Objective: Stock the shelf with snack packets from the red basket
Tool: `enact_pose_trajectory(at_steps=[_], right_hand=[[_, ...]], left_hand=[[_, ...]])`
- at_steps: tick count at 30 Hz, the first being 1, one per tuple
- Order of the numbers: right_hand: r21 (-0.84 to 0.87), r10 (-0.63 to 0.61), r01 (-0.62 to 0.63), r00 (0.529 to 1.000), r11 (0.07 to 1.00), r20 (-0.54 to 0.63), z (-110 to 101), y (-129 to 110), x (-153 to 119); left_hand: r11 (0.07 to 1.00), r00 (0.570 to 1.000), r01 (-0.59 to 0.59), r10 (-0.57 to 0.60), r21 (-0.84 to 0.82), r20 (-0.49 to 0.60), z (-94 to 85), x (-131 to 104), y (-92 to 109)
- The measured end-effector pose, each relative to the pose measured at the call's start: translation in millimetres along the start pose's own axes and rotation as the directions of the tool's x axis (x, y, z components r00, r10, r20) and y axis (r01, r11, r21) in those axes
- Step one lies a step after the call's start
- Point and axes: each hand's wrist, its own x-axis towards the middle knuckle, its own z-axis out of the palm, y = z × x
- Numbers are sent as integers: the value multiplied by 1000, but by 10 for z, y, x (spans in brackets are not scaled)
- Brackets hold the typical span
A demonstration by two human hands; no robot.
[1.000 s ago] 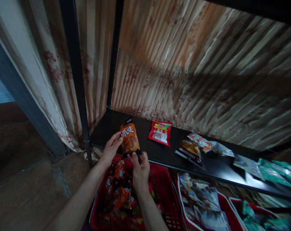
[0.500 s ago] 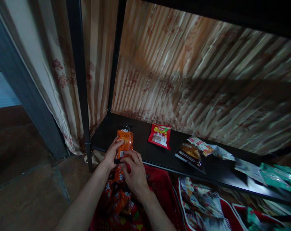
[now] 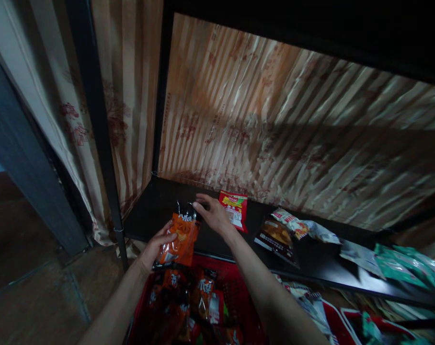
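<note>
The red packet (image 3: pixel 242 203) lies on the black shelf (image 3: pixel 151 203), in front of the patterned curtain (image 3: pixel 257 105). To its left, near the shelf's front edge, the left hand (image 3: pixel 159 245) is clamped on the orange packet (image 3: pixel 181 237), thumb across the front. The right hand (image 3: pixel 215 215) is just beside the red packet, partly in front of it, with thumb and fingertips at the orange packet's clear top edge — whether they pinch it, I cannot tell. The hands are apart from each other. Right of the red packet, a brown packet (image 3: pixel 277 235), a small white packet (image 3: pixel 289 222) and green packets (image 3: pixel 400 266) rest on the shelf. Below it — lower than the shelf — is a red basket (image 3: pixel 244 299) holding more orange packets (image 3: pixel 205 292).
</note>
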Motion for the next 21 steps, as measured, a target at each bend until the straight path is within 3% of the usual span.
enact_pose_trajectory(at_steps=[2,4,7,9,11,15,18,21], right_hand=[[121,116,-135,982,984,151,-38,-30,93],[207,181,-251,935,946,306,-78,-51,144],[254,219,-347,880,903,421,-113,-60,181],[256,235,-352,888,900,395,-107,-39,196],[215,240,-307,926,927,291,-86,5,207],[-25,165,-164,984,986,69,-57,113,210],[-229,113,-106,994,968,16,-83,162,203],[-310,110,-103,994,945,3,-114,203,210]], left_hand=[[999,999,43,-43,24,27,-9,21,3],[997,997,63,-65,42,48,-27,52,1],[994,993,93,-97,59,71,-44,115,-15],[991,991,116,-120,64,67,-36,151,-34],[990,990,126,-130,67,59,-16,167,-57],[984,988,137,-144,111,61,9,132,-95],[982,990,116,-126,149,61,-13,76,-94],[974,991,106,-120,199,59,-41,12,-59]])
